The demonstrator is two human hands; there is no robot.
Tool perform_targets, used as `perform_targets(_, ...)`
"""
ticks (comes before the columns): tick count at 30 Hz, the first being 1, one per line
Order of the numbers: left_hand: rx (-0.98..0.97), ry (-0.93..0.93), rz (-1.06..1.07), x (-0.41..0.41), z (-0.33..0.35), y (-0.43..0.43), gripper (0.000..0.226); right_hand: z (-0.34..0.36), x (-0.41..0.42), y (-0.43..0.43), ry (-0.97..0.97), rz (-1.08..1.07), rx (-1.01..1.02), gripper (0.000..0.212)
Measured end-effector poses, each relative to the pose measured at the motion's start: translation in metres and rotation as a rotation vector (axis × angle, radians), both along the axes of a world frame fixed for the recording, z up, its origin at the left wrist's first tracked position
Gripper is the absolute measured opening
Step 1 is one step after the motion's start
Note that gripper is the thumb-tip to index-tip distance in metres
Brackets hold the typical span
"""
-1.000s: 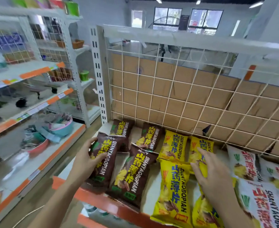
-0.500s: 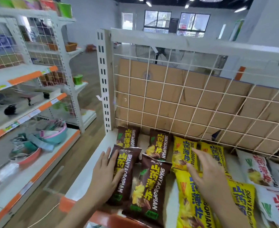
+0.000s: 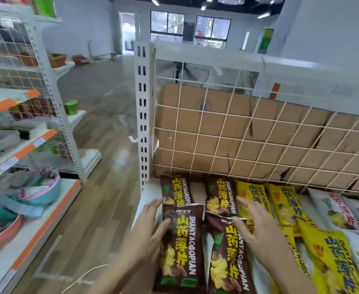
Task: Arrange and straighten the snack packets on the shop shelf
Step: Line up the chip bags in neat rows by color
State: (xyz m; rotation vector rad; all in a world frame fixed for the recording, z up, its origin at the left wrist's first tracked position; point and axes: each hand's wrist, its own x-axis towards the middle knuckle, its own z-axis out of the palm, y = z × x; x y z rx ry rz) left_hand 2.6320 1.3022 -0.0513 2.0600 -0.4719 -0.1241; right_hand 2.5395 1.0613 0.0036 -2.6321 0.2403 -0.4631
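The left hand point(image 3: 146, 232) lies flat and open against the left edge of the front brown packet point(image 3: 181, 249), its fingers point(image 3: 153, 211) stretched forward and slightly spread, the thumb point(image 3: 162, 229) resting on the packet's face; nothing is gripped. The right hand point(image 3: 259, 232) is likewise open, palm down, fingers spread across the seam between the second front brown packet point(image 3: 227, 257) and the yellow packets point(image 3: 254, 198) just beside it, its thumb touching the brown packet's top corner. It presses rather than grasps. All packets lie flat on the white shelf point(image 3: 146, 200), in front of the wire grid back panel point(image 3: 259, 134) backed with cardboard. Two more brown packets point(image 3: 175, 189) sit at the rear, touching the front pair, and roughly in line with them. To the right come yellow packets in a slightly skewed column, then white packets point(image 3: 339, 211) near the frame's edge, overlapping one another.
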Motion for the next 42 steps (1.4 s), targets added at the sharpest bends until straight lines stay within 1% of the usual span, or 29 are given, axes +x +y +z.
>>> perform_targets(1,-0.022,0.012,0.008,0.006,0.005,-0.002,0.055,-0.001,0.003,0.002,0.016,0.002,-0.008,0.045)
perform_targets(2,-0.027,0.035,0.023,0.014,0.006,-0.005,0.049,-0.002,0.007,0.003,0.033,0.001,-0.020,0.045)
perform_targets(4,-0.035,0.084,0.030,0.031,0.009,-0.015,0.043,-0.004,0.017,0.003,0.086,-0.002,-0.028,0.048)
perform_targets(5,-0.023,0.092,0.029,0.040,0.008,-0.020,0.044,-0.005,0.024,0.002,0.117,0.000,-0.018,0.053)
perform_targets(7,0.032,0.117,0.026,0.055,0.005,-0.032,0.061,-0.008,0.040,-0.002,0.189,-0.001,-0.006,0.063)
perform_targets(8,0.060,0.143,0.026,0.059,0.006,-0.037,0.068,-0.010,0.048,-0.004,0.230,-0.003,-0.012,0.062)
perform_targets(9,0.071,0.163,0.025,0.064,0.005,-0.042,0.072,-0.012,0.056,-0.005,0.270,-0.004,-0.012,0.060)
perform_targets(11,0.104,0.188,0.020,0.072,0.008,-0.051,0.080,-0.015,0.069,-0.006,0.345,-0.010,0.020,0.065)
perform_targets(14,0.201,0.182,0.014,0.080,0.010,-0.058,0.092,-0.018,0.083,-0.004,0.455,-0.032,0.048,0.077)
perform_targets(17,0.262,0.163,0.005,0.080,0.008,-0.062,0.104,-0.021,0.092,-0.001,0.505,-0.018,0.043,0.090)
perform_targets(22,0.336,0.140,-0.065,0.085,0.005,-0.058,0.111,-0.027,0.097,0.011,0.499,0.011,0.015,0.088)
perform_targets(28,0.285,0.098,-0.181,0.082,0.003,-0.051,0.105,-0.034,0.101,0.024,0.447,0.008,-0.005,0.086)
perform_targets(31,0.279,0.070,-0.205,0.080,0.000,-0.053,0.110,-0.036,0.096,0.026,0.421,-0.020,-0.004,0.085)
perform_targets(35,0.287,0.059,-0.194,0.080,-0.002,-0.059,0.107,-0.038,0.092,0.028,0.404,-0.051,-0.015,0.083)
perform_targets(42,0.312,0.013,-0.069,0.088,-0.001,-0.073,0.095,-0.036,0.101,0.025,0.378,-0.075,-0.012,0.080)
